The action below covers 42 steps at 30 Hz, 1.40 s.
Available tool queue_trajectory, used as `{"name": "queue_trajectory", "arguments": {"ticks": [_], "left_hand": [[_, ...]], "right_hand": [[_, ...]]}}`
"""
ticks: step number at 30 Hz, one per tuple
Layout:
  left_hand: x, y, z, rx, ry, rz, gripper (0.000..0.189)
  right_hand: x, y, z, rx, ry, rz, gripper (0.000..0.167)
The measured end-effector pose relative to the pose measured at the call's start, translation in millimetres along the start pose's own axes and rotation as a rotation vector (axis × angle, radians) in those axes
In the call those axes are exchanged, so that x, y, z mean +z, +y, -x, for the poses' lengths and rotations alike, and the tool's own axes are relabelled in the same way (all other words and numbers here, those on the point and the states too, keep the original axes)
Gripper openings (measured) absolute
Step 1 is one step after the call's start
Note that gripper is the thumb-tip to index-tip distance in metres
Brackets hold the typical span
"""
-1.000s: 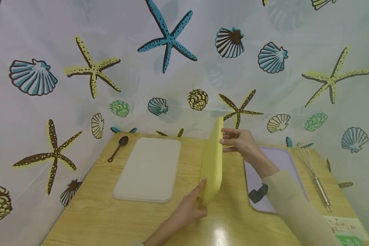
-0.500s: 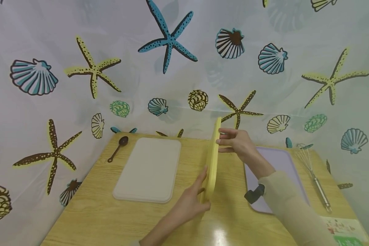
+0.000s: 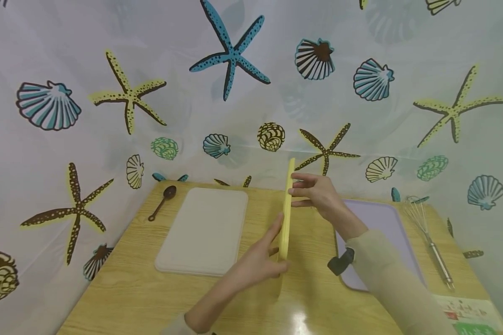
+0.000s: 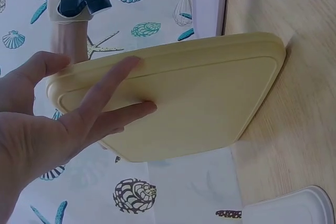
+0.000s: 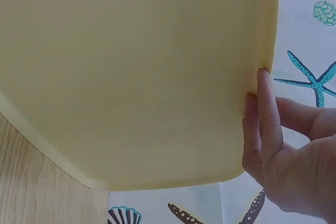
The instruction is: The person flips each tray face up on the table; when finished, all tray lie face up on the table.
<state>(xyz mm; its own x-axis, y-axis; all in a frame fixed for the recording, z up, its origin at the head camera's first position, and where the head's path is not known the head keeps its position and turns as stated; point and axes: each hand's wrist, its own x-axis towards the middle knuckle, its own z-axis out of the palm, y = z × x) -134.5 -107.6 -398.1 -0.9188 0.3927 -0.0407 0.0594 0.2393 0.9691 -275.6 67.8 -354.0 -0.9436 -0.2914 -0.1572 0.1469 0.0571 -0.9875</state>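
A yellow tray (image 3: 287, 204) stands on its long edge near the middle of the table, almost edge-on in the head view. My left hand (image 3: 257, 260) holds its near end, with the thumb on the right side and the fingers spread along the left face; that face, with a thin ridge, fills much of the left wrist view (image 4: 205, 103). My right hand (image 3: 320, 193) pinches the upper rim toward the far end. In the right wrist view the tray's smooth inner face (image 5: 131, 77) shows, the right fingers (image 5: 269, 114) at its rim.
On the wooden table (image 3: 121, 288), a white tray (image 3: 203, 230) lies left and a lilac tray (image 3: 377, 223) right, partly behind the right forearm. A dark spoon (image 3: 163, 202) is far left, a whisk (image 3: 433, 251) far right. A printed card (image 3: 465, 309) sits front right. A shell-patterned curtain (image 3: 234, 107) hangs behind.
The yellow tray has swung from showing its left face to nearly edge-on and shifted slightly left. Both hands moved with it, the left one upward and farther forward in the view.
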Motion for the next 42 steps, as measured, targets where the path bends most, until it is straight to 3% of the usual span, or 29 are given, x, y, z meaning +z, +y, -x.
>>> {"name": "queue_trajectory", "arguments": {"ticks": [7, 13, 27, 36, 42], "left_hand": [[-6.1, 15.8, -6.7, -0.088, -0.019, 0.049, 0.095], [-9.4, 23.3, -12.4, -0.132, -0.019, 0.031, 0.090], [-13.7, 27.5, -17.2, -0.121, 0.038, -0.019, 0.077], [-17.0, 40.2, -16.7, -0.117, 0.063, -0.083, 0.074], [-16.3, 41.9, -16.3, -0.119, 0.087, -0.130, 0.070]], "right_hand": [[1.4, 0.4, 0.3, -0.011, -0.005, 0.009, 0.050], [2.3, 1.9, 0.5, -0.016, -0.011, 0.013, 0.051], [7.1, 1.9, -2.0, -0.017, -0.021, 0.017, 0.051], [10.8, -0.8, -0.9, -0.021, -0.035, 0.025, 0.050], [11.1, 6.9, -0.7, -0.059, -0.040, 0.006, 0.049]]}}
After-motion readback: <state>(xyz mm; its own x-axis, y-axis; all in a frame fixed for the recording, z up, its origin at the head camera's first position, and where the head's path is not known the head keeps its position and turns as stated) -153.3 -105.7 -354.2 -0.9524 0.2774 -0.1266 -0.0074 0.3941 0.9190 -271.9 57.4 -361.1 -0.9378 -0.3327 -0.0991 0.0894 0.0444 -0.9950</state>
